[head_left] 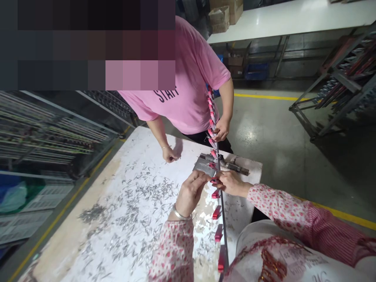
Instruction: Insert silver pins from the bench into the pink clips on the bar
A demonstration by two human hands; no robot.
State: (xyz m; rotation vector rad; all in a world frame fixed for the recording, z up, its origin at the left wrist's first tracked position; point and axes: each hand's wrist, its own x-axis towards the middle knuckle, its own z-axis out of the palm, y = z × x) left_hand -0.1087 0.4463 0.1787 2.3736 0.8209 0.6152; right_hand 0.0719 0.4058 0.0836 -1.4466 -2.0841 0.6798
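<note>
A long thin metal strip (222, 203) carrying several red clips runs from my lap across the white table (88, 235) to the person opposite. My left hand (190, 194) is curled, its fingertips pinched at the strip beside a red clip (214, 181). My right hand (232, 183) closes on the strip from the other side at the same spot. Just beyond my fingers sits a small grey metal fixture (205, 166). The person in a pink shirt holds the far part of the strip with one hand (221, 129); their other hand (170, 153) rests on the table.
Many small silvery metal pieces (132, 203) lie scattered over the table. Racks of long rods stand at the left (44, 133) and right (346, 66). A white bench (282, 19) with cardboard boxes is behind. Yellow lines mark the concrete floor.
</note>
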